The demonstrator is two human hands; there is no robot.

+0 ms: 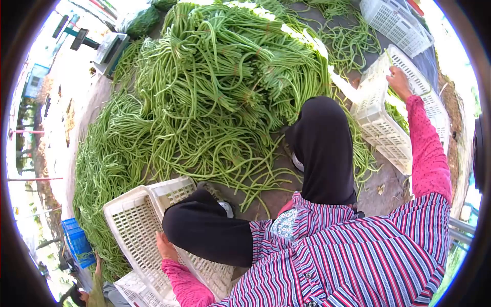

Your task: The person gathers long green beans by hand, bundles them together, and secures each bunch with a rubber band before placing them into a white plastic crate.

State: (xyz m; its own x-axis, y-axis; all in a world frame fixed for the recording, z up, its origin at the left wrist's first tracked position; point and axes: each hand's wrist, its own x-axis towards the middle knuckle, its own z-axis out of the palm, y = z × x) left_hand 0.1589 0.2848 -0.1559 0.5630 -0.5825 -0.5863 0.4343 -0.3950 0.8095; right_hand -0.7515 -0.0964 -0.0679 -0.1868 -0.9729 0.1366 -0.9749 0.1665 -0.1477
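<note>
At the lower left, my left hand (166, 246) is closed on the edge of an empty-looking white crate (134, 220), beside my bent knee. My right hand (399, 82) is raised over another white crate (381, 115) at the right, with its fingers closed together; what they hold is too small to make out. Some green beans (397, 110) lie inside that right crate. A big heap of long green beans (220, 87), partly tied in bundles, covers the ground in front of me.
A scale (110, 51) stands at the upper left. Another white crate (396, 23) is at the upper right. A blue crate (76, 243) and another person (92, 291) are at the lower left. Loose beans (353, 46) lie behind the heap.
</note>
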